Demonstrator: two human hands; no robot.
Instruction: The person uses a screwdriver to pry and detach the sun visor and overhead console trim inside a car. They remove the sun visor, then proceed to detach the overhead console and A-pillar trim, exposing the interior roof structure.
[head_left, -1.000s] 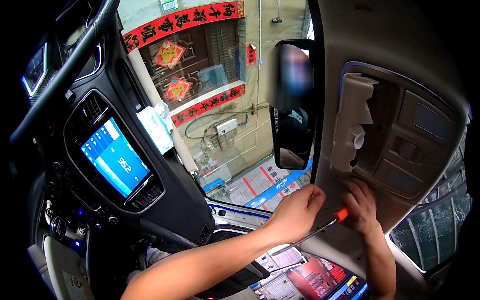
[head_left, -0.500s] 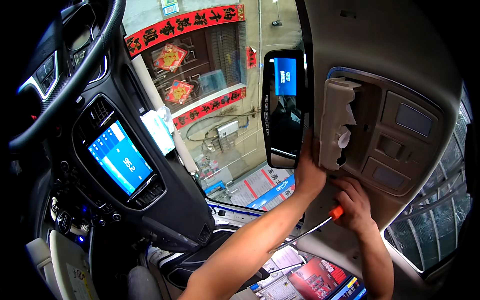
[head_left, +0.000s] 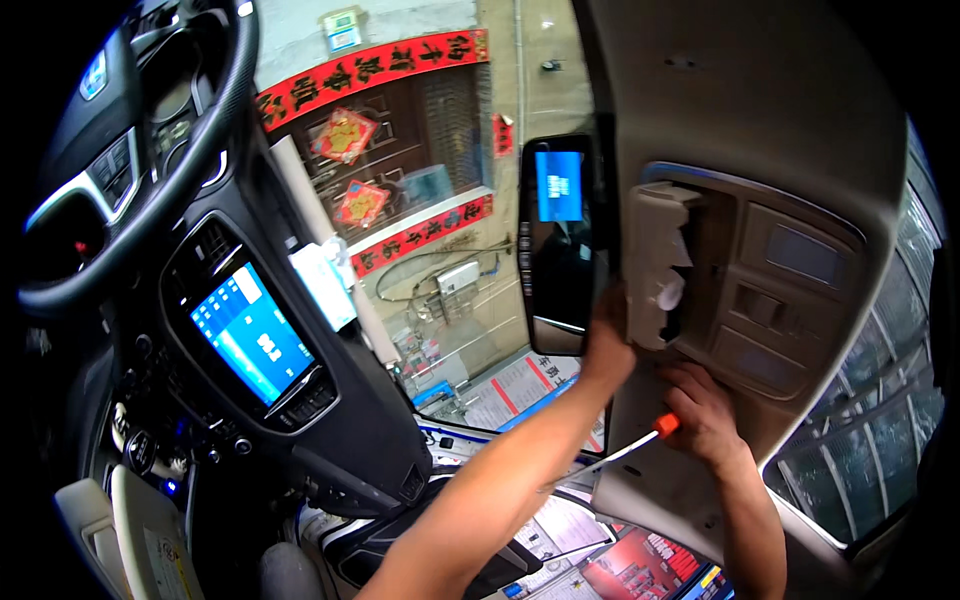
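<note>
A beige overhead console [head_left: 735, 270] fills the upper right, with its drop-down compartment [head_left: 655, 262] hanging open and torn white material at its edge. My left hand [head_left: 607, 345] is raised between the rear-view mirror [head_left: 560, 270] and this compartment; its fingers are mostly hidden behind the compartment's lower end. Just right of it, my right hand [head_left: 703, 415] is closed around a screwdriver [head_left: 625, 447] with an orange handle and long metal shaft. The shaft points down-left and its tip passes by my left forearm. My right fingertips rest close to the console's lower edge.
At the left are the steering wheel [head_left: 215, 130] and a lit dashboard screen [head_left: 253, 335]. A white packet [head_left: 325, 285] lies on the dashboard by the windshield. The headliner [head_left: 760, 80] surrounds the console. A wooden door [head_left: 400, 150] with red banners shows through the glass.
The view has shifted, so the mirror and console sit a little lower and further left. My left hand stays by the compartment, and my right hand still grips the screwdriver.
</note>
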